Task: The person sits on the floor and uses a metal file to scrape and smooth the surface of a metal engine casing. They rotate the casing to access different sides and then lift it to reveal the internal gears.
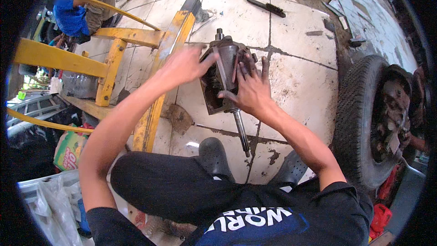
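A dark, greasy metal gearbox [231,50] stands on the tiled floor in front of me. A short shaft stub [219,33] sticks out at its far end, and a long bare steel shaft [241,132] points toward my feet. My right hand [250,84] lies on the casing's right side, fingers spread and blackened, thumb reaching across the near face. At the upper left of the casing is my left hand [193,66], slightly blurred, its thumb apart from the fingers and close to the metal. I cannot tell whether that hand touches it.
Left of the gearbox stands a yellow steel frame [157,82]. A black wire brush [267,7] lies on the floor beyond. To the right is a tyred wheel [364,118]. A person in blue [70,16] sits at the far left. A green carton [68,148] is at lower left.
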`<action>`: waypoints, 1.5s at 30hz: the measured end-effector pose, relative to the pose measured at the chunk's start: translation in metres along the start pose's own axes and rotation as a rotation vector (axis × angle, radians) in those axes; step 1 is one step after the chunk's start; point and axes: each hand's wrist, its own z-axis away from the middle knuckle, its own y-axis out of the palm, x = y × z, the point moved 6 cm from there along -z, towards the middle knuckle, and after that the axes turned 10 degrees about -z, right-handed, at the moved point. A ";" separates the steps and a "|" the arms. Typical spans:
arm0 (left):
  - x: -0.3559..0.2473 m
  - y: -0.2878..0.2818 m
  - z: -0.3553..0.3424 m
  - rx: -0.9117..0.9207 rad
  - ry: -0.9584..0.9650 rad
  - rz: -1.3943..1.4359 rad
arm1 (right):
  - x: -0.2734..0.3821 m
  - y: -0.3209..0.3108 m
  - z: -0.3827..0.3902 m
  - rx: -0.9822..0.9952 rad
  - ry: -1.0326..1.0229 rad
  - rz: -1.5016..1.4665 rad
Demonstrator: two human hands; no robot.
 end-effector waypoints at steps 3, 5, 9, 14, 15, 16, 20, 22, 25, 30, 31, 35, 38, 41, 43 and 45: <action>0.028 0.035 -0.065 -0.329 0.106 0.167 | -0.014 0.003 -0.024 -0.012 -0.027 -0.139; 0.025 0.058 -0.087 -0.367 0.082 0.319 | -0.015 0.004 -0.027 0.029 0.002 -0.090; 0.013 0.098 -0.097 -0.226 0.032 0.422 | -0.005 0.002 -0.012 0.063 0.078 0.040; 0.010 0.095 -0.096 -0.179 -0.030 0.476 | 0.007 0.008 -0.026 0.063 0.171 0.031; 0.011 0.096 -0.098 -0.166 -0.063 0.476 | 0.014 0.009 -0.017 0.078 0.192 0.111; 0.011 0.096 -0.101 -0.151 -0.096 0.476 | 0.016 0.010 -0.011 0.065 0.192 0.093; -0.005 0.082 -0.111 -0.142 -0.007 0.509 | 0.008 -0.001 -0.028 -0.002 0.178 -0.066; -0.005 0.083 -0.117 -0.152 0.006 0.445 | 0.020 0.002 -0.013 0.023 0.212 -0.003; -0.004 0.093 -0.125 -0.210 0.012 0.443 | 0.020 0.009 -0.006 0.047 0.246 0.082; -0.003 0.096 -0.126 -0.233 0.016 0.388 | 0.010 0.013 0.001 0.144 0.281 0.065; -0.011 0.094 -0.123 -0.191 0.048 0.456 | 0.009 0.012 0.006 0.134 0.292 0.097; -0.009 0.091 -0.129 -0.186 0.022 0.432 | -0.009 -0.006 -0.025 0.117 0.163 -0.008; -0.005 0.099 -0.132 -0.218 0.002 0.433 | -0.004 0.001 -0.019 0.088 0.195 0.036; -0.006 0.097 -0.124 -0.197 0.002 0.405 | 0.009 0.007 0.002 0.196 0.302 0.004; -0.009 0.099 -0.129 -0.186 0.036 0.404 | 0.002 0.002 -0.007 0.127 0.302 -0.089; -0.011 0.099 -0.131 -0.192 0.045 0.426 | 0.001 0.003 -0.020 0.130 0.371 -0.155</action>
